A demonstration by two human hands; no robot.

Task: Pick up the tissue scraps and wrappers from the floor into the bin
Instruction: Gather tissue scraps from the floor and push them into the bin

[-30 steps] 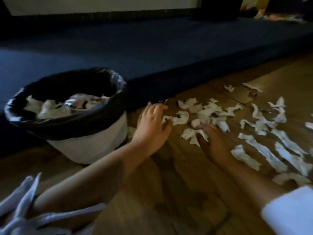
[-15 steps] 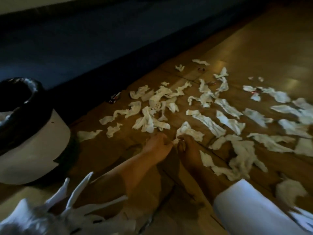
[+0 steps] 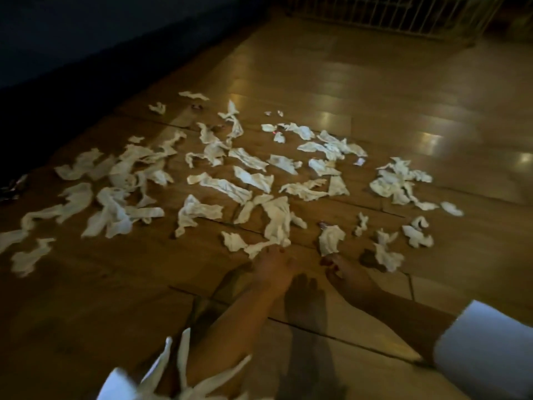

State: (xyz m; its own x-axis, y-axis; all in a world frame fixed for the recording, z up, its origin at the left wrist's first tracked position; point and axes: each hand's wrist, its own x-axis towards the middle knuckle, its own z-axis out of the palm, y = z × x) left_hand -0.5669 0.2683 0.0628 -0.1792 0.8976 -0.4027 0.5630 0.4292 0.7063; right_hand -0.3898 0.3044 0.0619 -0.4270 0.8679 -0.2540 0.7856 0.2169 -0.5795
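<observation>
— Where to look for the tissue scraps?
— All over the floor, from the left edge across to the right, mostly lying apart, here and there overlapping.

— And the left hand?
— Down near the boards, fingertips against the near end of a long scrap. Blurred and dim, so cannot tell whether pinching or merely touching.

— The right hand?
— Just beside the left, fingertips at the lower edge of a crumpled scrap. Same trouble: too dark to tell a grip from a touch.

— Any wrappers?
— Hard to make out. Perhaps a dark shiny thing at the far left, cut off by the frame. Also a few pinkish bits among the far scraps, too small to name.

— Anything else cut off?
— A white sleeve at the lower right corner and some white fringed cloth at the bottom edge. A pale barred gate along the top right, shown only in its lowest part. A dark blue surface up the left side, lost in shadow.
</observation>
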